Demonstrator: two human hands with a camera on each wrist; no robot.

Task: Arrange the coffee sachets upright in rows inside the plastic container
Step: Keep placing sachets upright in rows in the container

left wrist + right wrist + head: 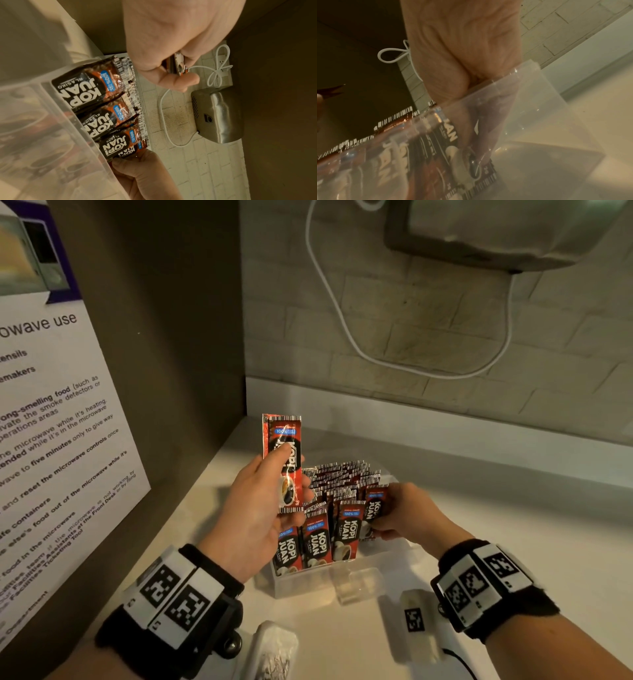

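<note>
A single sachet (283,462) is pinched upright in the left hand (255,518) at ten o'clock of the plastic container (308,580). The end sachet (374,510) (three o'clock) is pinched by the right hand (407,517) — released carelessly, the standing rows (337,501) could topple.

Shared pantry corner in an office or dormitory building

A printed microwave-use notice (51,419) at nine o'clock mentions the Front Desk and Facilities Assistants; a steel wall-mounted dryer unit (507,231) with a white cord (342,313) hangs at one o'clock on white brick wall (428,320), above a pale counter (513,508) stocked with coffee sachets (329,501) at six o'clock.
</note>
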